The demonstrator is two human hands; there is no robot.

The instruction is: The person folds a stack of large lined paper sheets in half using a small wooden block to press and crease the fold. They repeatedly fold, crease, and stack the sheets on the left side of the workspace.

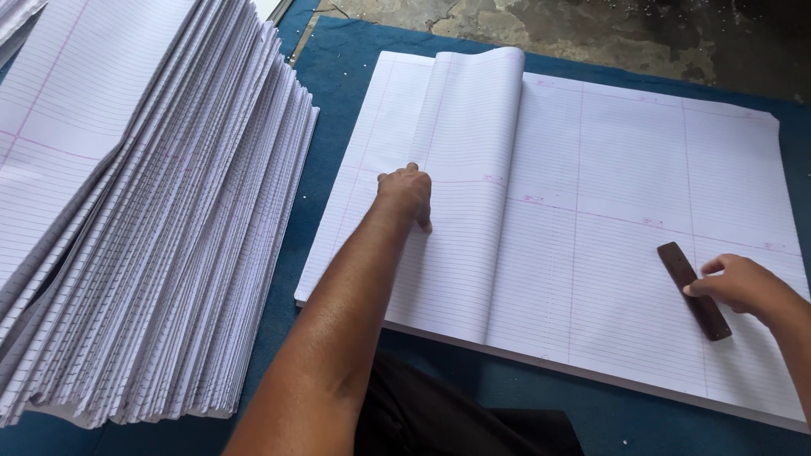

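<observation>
1. big stack of ruled sheets (642, 211) lies flat on a blue mat (338, 76), filling its middle & right side; paper is white w/ fine grey lines & thin pink margin lines, smooth and matte.
2. top sheet (469, 169) is folded over leftward, its fold making a soft rounded hump near the stack's far edge, its free edge running down toward the near edge.
3. left hand (407, 192) rests on the folded sheet, palm down, fingers curled loosely & pressing the paper flat; it grips nothing, just pushes. forearm stretches straight out from the near edge.
4. right hand (739, 283) sits near the stack's right near corner, fingers half bent, fingertips on a dark brown stick (694, 290); narrow, flat, looks like wood, slightly glossy, lying diagonal on the paper. can't tell if it's pinched or only touched.
5. left side of the mat: a tall fanned pile of folded sheets (169, 228), same ruled paper, edges stepped like shingles, sloping toward the near left corner.
6. beyond the mat's far edge: rough grey concrete floor (591, 34), stained.
7. dark cloth (456, 418) at the near edge, under the left arm.
</observation>
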